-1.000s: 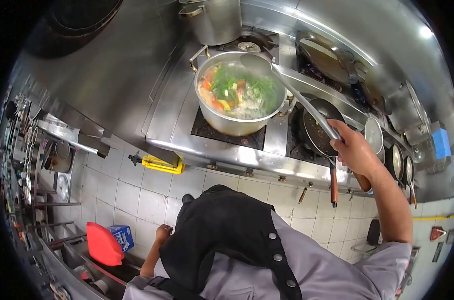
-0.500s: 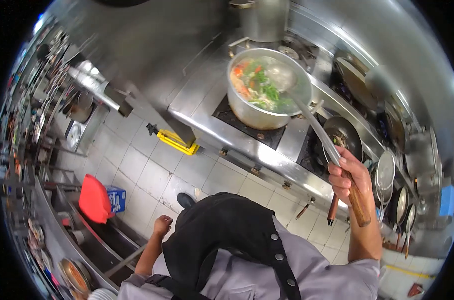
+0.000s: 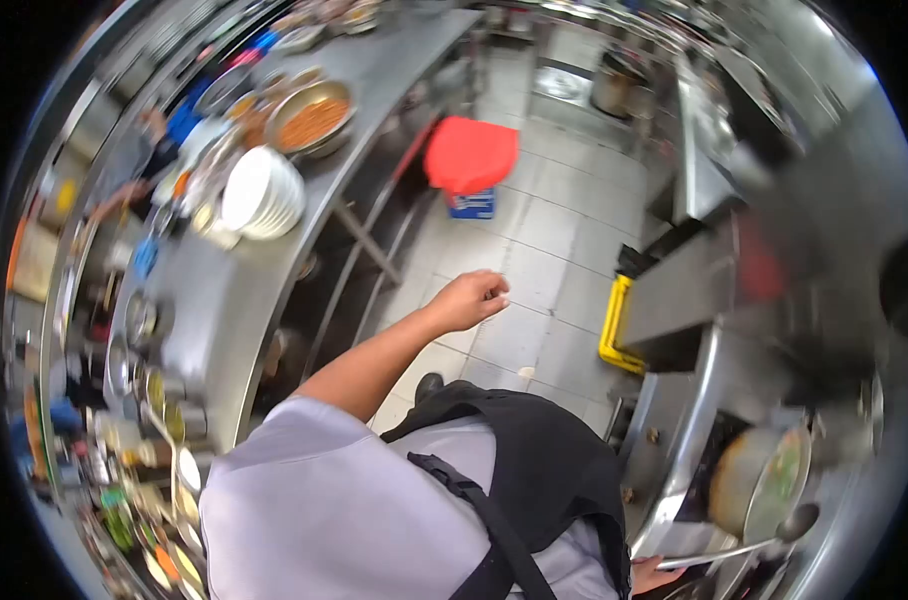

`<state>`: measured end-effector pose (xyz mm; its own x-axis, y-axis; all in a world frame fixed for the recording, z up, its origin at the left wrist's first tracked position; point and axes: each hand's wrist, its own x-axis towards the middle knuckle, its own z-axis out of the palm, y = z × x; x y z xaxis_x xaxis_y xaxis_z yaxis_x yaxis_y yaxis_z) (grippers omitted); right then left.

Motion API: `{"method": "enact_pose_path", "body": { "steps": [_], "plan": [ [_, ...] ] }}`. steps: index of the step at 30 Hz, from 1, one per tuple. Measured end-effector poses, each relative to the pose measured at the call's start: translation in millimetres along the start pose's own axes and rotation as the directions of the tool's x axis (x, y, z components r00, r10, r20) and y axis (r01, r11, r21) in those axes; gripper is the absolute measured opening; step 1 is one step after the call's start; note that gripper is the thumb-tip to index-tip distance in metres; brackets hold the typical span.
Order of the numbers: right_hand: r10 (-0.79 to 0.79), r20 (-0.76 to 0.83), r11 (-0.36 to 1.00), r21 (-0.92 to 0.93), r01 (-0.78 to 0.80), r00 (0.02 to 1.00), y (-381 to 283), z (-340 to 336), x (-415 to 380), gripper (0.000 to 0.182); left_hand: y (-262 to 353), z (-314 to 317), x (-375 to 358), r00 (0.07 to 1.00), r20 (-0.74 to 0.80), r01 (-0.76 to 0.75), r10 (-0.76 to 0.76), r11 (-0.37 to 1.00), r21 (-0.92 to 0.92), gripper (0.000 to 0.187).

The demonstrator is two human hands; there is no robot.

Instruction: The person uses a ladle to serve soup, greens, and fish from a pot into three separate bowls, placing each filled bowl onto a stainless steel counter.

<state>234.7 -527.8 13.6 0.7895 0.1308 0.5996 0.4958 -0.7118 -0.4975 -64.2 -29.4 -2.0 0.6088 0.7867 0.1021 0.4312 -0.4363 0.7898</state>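
Observation:
Over the tiled floor, my left hand (image 3: 474,300) is raised with its fingers curled; it is closed, and what it holds, if anything, is hidden. At the bottom right, my right hand (image 3: 654,574) is partly hidden by my body and grips the long metal ladle (image 3: 714,555). The ladle's bowl lies by the rim of the large pot (image 3: 739,480) on the stove. Green food and liquid show in the pot.
On the left, a steel counter (image 3: 209,345) holds stacked white bowls (image 3: 264,195) and a pan of orange food (image 3: 314,122). A red seat (image 3: 471,155) stands over a blue box (image 3: 473,204). A yellow frame (image 3: 614,325) is near the stove. Another person's arm (image 3: 119,200) shows upper left.
The view has swung left, away from the stove toward the counter. My left hand has risen forward. The ladle's bowl, in the soup before, now shows at the pot's rim.

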Motion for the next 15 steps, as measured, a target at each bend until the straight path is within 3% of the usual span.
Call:
{"method": "enact_pose_path", "body": {
  "steps": [3, 5, 7, 9, 10, 11, 12, 13, 15],
  "plan": [
    [0.100, 0.001, 0.991, 0.086, -0.100, 0.995, -9, 31, -2, 0.069, -3, -82, -26, 0.976, -0.218, -0.018, 0.025, 0.999, 0.037, 0.021],
    [0.186, 0.047, 0.972, 0.140, -0.191, 0.981, -20, 48, 0, 0.066, -18, -151, -52, 0.902, -0.430, 0.027, 0.038, 0.989, 0.143, 0.021],
    [0.270, 0.095, 0.940, 0.187, -0.284, 0.958, -28, 57, 1, 0.064, -51, -220, -82, 0.748, -0.651, 0.256, -0.130, 0.961, 0.102, 0.025],
    [0.343, 0.135, 0.903, 0.225, -0.366, 0.929, -32, 64, 3, 0.061, -115, -288, -109, 0.526, -0.850, 0.494, -0.035, 0.826, 0.272, 0.033],
    [0.370, 0.153, 0.885, 0.242, -0.397, 0.916, -34, 67, 3, 0.060, -152, -322, -122, 0.498, -0.867, 0.616, 0.021, 0.695, 0.371, 0.039],
    [0.399, 0.169, 0.865, 0.256, -0.431, 0.901, -34, 69, 4, 0.059, -174, -344, -130, 0.439, -0.897, 0.712, -0.055, 0.631, 0.310, 0.046],
    [0.421, 0.184, 0.848, 0.266, -0.458, 0.888, -36, 70, 4, 0.058, -183, -361, -130, 0.320, -0.910, 0.830, -0.263, 0.541, 0.136, 0.052],
    [0.441, 0.195, 0.832, 0.278, -0.481, 0.876, -38, 71, 4, 0.057, -201, -374, -133, 0.321, -0.910, 0.828, -0.263, 0.544, 0.134, 0.052],
    [0.478, 0.210, 0.803, 0.288, -0.521, 0.853, -38, 70, 5, 0.055, -234, -393, -136, 0.397, -0.769, 0.876, -0.501, 0.457, 0.155, 0.051]
  ]
}}
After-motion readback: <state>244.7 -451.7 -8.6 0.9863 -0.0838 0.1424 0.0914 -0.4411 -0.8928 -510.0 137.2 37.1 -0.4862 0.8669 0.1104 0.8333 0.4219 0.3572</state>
